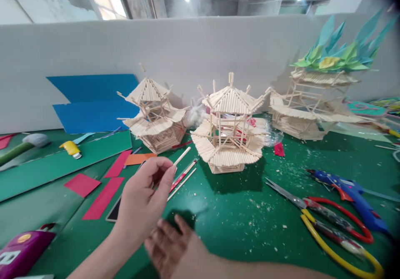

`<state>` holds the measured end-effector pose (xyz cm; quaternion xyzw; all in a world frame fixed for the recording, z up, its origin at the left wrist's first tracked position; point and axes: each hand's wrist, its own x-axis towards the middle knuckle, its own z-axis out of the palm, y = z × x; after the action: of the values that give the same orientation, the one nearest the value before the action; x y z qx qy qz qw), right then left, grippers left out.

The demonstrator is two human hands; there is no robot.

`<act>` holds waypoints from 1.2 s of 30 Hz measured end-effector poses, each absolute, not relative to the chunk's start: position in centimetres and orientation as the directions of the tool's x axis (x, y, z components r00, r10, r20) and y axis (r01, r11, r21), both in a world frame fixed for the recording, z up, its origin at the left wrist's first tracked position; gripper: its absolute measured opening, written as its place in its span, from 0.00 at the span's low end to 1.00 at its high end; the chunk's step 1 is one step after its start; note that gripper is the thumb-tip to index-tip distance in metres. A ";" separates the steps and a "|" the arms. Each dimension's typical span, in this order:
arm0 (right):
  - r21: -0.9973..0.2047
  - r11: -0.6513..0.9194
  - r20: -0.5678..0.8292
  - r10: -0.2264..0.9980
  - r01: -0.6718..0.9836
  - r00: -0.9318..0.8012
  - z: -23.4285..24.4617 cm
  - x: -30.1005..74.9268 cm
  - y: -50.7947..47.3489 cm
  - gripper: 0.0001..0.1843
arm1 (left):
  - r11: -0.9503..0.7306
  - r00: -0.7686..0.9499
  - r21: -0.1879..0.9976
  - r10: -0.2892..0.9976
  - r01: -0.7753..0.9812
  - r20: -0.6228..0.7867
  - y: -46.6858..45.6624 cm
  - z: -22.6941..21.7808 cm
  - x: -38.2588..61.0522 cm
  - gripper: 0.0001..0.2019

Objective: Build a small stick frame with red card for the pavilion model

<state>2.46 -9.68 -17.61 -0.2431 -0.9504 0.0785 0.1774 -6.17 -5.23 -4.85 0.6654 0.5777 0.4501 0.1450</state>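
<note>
My left hand (142, 202) is raised over the green table mat (237, 216) and pinches a thin wooden stick (183, 155) between thumb and fingertips. The stick points up and to the right. My right hand (168, 247) lies just below it, palm up, fingers stretched out and slightly blurred, holding nothing. A stick-built pavilion model (229, 129) stands straight ahead of both hands. A second pavilion (153, 112) sits to its left. Wrapped chopsticks (183, 179) lie on the mat beside my left hand.
A larger stick model with green and blue paper leaves (312, 104) stands at the right. Scissors with red and yellow handles (331, 222) and a blue glue gun (353, 195) lie right. Red paper strips (103, 197), a phone (114, 212), a yellow cutter (71, 149) and blue sheets (90, 101) are left.
</note>
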 end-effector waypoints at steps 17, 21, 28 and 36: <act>-0.432 0.736 0.082 0.607 0.521 -0.790 -12.9 6.5 -7.1 0.39 | -0.212 -0.017 0.729 0.956 0.651 0.293 -4.5 -5.8 -7.9 0.06; -0.427 0.725 0.104 0.633 0.541 -0.767 -13.7 4.8 -5.4 0.40 | -0.175 0.073 0.514 0.974 0.840 0.213 -4.3 -7.2 -9.5 0.10; -0.375 0.502 0.062 0.852 0.779 -0.520 -14.2 9.2 -5.4 0.37 | -0.115 0.116 0.011 0.989 0.993 -0.094 -2.1 -10.5 -11.3 0.15; -0.403 0.546 0.122 0.828 0.735 -0.548 -14.3 8.1 -5.6 0.29 | -0.122 0.136 0.100 0.979 0.987 -0.150 -1.9 -11.8 -11.1 0.05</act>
<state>8.14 -5.62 -14.30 -0.4510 -0.8660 0.1543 0.1508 -11.06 -1.90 -11.82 0.7487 0.6567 -0.0234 0.0874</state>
